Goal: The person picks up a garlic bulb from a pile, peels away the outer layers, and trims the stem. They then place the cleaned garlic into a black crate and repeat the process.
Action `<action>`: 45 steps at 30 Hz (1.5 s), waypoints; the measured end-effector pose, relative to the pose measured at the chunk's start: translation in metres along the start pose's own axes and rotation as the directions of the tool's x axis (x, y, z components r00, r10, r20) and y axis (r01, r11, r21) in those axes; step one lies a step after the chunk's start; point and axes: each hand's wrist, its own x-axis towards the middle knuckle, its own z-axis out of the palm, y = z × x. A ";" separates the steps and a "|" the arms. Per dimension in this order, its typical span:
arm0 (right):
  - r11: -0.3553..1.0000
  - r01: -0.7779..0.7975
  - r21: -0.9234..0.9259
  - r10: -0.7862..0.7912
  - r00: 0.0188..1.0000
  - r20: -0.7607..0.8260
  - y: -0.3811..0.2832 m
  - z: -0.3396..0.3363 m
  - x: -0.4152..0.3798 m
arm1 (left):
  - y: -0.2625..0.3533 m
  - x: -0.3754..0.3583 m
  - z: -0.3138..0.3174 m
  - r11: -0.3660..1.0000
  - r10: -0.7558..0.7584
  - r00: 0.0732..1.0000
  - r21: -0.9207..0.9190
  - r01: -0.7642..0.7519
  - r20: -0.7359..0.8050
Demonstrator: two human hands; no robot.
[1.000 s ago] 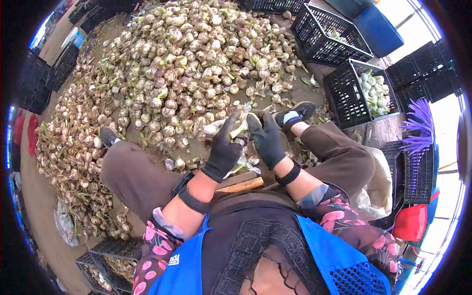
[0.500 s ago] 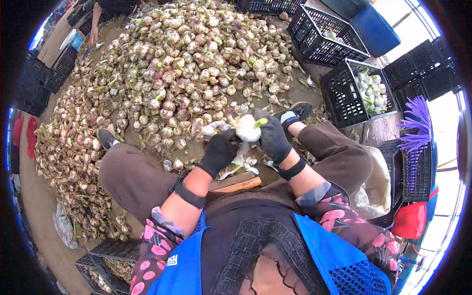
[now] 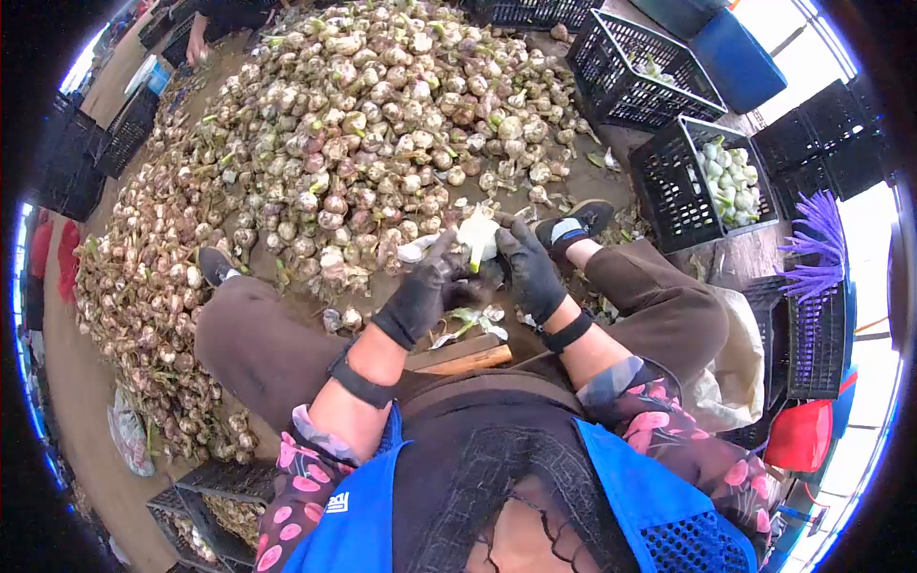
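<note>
Showing a smooth white, rounded body with a short green stem pointing toward the lap, a peeled garlic bulb sits between the hands, before a heap of soil-stained, purplish-white garlic. Bare brown floor shows between the heap's near edge and the black right shoe. The black-gloved right hand, partly curled, holds one side of the bulb; the black-gloved left hand half-curls opposite, its lower fingers too blurred to tell whether it grips.
</note>
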 end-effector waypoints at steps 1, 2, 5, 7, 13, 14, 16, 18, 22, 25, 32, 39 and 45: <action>0.994 -0.003 -0.113 0.005 1.000 0.019 0.001 0.002 -0.002 | 0.000 -0.002 0.011 0.911 0.045 0.994 -0.412 -0.002 0.095; 0.994 -0.082 0.078 0.080 0.996 0.028 0.003 0.007 -0.005 | 0.000 0.005 0.016 0.920 0.162 0.986 -0.366 -0.141 0.028; 0.995 -0.086 -0.055 0.088 0.995 0.038 0.001 0.010 -0.002 | 0.008 -0.005 0.026 0.941 0.125 0.988 -0.304 -0.146 -0.085; 0.917 0.065 -0.393 -0.060 0.998 0.026 -0.011 0.014 -0.002 | 0.006 -0.003 0.018 0.959 0.111 0.982 -0.241 -0.147 -0.155; 0.108 0.309 -0.945 -0.170 0.942 0.288 -0.016 0.018 0.003 | -0.006 -0.007 0.017 0.806 0.357 0.910 0.561 -0.187 -0.210; 0.098 0.321 -0.942 -0.180 0.937 0.300 -0.008 0.017 0.003 | -0.004 -0.008 0.018 0.782 0.225 0.951 0.621 -0.048 -0.211; 0.096 0.340 -0.935 -0.204 0.927 0.316 0.006 0.014 0.007 | -0.005 -0.010 0.017 0.853 0.147 0.958 0.522 0.003 -0.247; 0.195 0.281 -0.940 -0.252 0.940 0.229 0.019 0.008 0.015 | -0.011 -0.008 0.013 0.877 0.131 0.950 0.481 0.022 -0.283; 0.497 0.048 -0.867 -0.100 0.995 -0.003 0.009 -0.001 0.014 | -0.013 -0.006 0.012 0.976 0.108 0.962 0.209 -0.055 -0.249; 0.504 -0.072 -0.861 0.028 0.997 -0.067 0.019 -0.023 0.014 | 0.004 -0.014 0.016 0.993 0.091 0.985 -0.062 -0.101 -0.147; 0.227 0.072 -0.971 -0.064 0.996 0.059 0.101 -0.040 0.037 | -0.005 -0.011 0.013 0.795 0.110 0.991 -0.606 -0.042 0.076; 0.726 -0.075 -0.684 -0.054 0.985 -0.165 0.163 -0.159 0.083 | 0.000 -0.008 0.009 0.873 0.250 0.959 -0.458 -0.165 0.132; 0.751 0.439 -0.493 -0.387 0.898 0.209 0.004 0.013 -0.003 | -0.016 0.009 0.009 0.807 0.195 0.978 0.580 -0.114 -0.079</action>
